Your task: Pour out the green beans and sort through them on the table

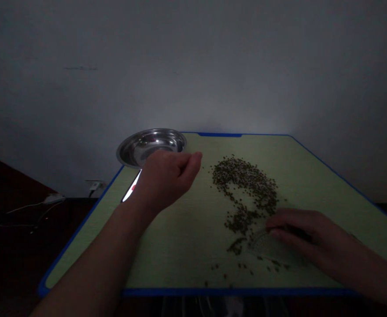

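Small dark seeds or beans [246,180] lie loose on the pale green table [186,246], in a curved heap with stray ones toward the front edge. My left hand [170,178] hovers left of the heap, its fingers closed in a pinch; whatever may be in them is hidden. Low over the right side of the table, my right hand [299,229] has thumb and fingers closed on the edge of a clear, patterned dish [262,243]. The dish is tilted beside the near end of the heap, and its full shape is hard to see in the dim light.
A shiny steel bowl [140,152] stands at the back left corner, partly behind my left hand. A phone with a lit screen [133,187] lies below it, half covered by my wrist. Blue trim edges the table, a wall rises behind, and cables [53,200] run at left.
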`<state>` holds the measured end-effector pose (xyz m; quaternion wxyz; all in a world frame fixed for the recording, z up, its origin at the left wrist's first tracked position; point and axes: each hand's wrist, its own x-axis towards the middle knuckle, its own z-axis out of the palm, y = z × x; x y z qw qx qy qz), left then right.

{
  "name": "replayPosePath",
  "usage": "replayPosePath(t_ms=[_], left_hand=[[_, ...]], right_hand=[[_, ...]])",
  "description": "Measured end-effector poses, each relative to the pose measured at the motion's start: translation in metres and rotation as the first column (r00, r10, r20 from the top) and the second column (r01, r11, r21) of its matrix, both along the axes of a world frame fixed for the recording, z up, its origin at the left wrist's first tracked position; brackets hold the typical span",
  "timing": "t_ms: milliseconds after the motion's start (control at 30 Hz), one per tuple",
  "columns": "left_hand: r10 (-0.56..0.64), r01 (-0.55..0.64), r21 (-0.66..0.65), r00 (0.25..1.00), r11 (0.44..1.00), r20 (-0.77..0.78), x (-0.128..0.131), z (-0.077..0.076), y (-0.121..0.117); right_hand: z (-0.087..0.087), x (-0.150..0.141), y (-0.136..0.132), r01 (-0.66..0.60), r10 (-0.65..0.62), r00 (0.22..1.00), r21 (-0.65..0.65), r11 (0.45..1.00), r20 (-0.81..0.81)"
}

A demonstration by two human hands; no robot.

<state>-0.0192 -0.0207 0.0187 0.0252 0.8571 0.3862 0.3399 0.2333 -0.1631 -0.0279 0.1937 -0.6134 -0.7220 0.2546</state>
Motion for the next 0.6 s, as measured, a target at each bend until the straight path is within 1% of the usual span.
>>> replayPosePath(t_ms=[167, 300, 600], left_hand=[[0.0, 0.0, -0.007, 1.0, 1.0, -0.003, 0.0, -0.001, 0.0], [-0.002, 0.002, -0.003, 1.0, 1.0, 0.0, 0.0, -0.002, 0.001], [-0.022, 0.022, 0.012, 1.0, 1.0, -0.007, 0.0, -0.002, 0.001]], right_hand=[[0.001, -0.004, 0.002, -0.019, 0.019, 1.0, -0.024, 1.0, -0.005], [0.0, -0.008, 0.006, -0.05, 0.05, 0.999, -0.013, 0.999, -0.005], [-0.001, -0.017, 0.01, -0.011, 0.011, 1.0, -0.003, 1.0, 0.019]])
